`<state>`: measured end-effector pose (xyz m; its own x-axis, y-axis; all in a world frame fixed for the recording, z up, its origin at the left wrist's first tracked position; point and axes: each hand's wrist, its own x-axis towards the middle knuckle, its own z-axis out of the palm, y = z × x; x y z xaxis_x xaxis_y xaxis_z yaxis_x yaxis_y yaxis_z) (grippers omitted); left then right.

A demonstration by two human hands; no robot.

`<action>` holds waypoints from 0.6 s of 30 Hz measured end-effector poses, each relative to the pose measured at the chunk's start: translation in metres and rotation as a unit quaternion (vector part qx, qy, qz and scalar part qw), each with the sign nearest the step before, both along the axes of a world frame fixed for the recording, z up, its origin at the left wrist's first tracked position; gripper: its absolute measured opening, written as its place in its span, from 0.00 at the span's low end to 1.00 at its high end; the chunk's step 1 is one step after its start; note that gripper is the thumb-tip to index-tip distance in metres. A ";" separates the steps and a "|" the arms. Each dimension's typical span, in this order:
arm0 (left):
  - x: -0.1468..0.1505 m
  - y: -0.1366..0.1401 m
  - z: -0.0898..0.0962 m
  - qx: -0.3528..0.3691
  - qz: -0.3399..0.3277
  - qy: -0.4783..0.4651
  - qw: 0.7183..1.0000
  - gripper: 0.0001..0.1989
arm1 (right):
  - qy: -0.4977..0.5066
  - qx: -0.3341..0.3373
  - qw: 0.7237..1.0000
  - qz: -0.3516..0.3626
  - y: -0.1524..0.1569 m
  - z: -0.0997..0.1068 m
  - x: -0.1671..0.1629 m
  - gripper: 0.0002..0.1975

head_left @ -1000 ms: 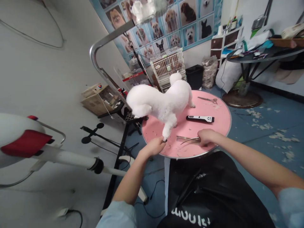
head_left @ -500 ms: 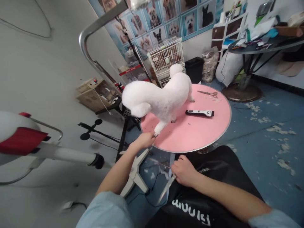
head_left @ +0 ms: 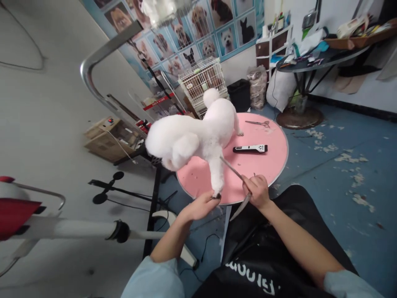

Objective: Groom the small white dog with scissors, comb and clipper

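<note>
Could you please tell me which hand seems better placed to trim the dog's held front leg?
Probably the right: the right hand holds wide-open scissors, one blade pointing toward the front leg, while the left hand is occupied holding that leg's paw.

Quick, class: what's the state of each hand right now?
Left hand: closed, holding the fluffy white dog by a front paw.
Right hand: closed, holding at least one slender silver metal implement.
</note>
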<state>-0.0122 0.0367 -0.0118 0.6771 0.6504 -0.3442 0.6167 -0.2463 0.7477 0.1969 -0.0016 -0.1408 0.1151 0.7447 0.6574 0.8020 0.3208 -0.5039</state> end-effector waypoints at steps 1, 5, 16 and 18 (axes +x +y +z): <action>0.000 0.000 0.002 -0.004 -0.007 0.004 1.000 0.10 | 0.000 0.011 1.000 0.010 0.001 -0.001 0.000 0.17; -0.001 0.001 0.004 -0.050 0.001 -0.031 0.998 0.11 | 0.009 0.095 0.993 0.072 0.006 -0.001 -0.015 0.16; -0.001 0.008 0.005 -0.026 0.050 -0.038 0.998 0.12 | 0.297 -0.075 0.949 0.075 0.007 0.002 -0.064 0.17; -0.003 0.013 0.007 -0.001 0.056 -0.014 0.998 0.13 | 0.411 -0.197 0.887 0.067 0.010 0.005 -0.059 0.20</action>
<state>-0.0147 0.0497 -0.0049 0.6091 0.7226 -0.3269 0.6186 -0.1749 0.7660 0.1384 0.0082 -0.1358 0.3279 0.9415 0.0776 0.0788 0.0547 -0.9954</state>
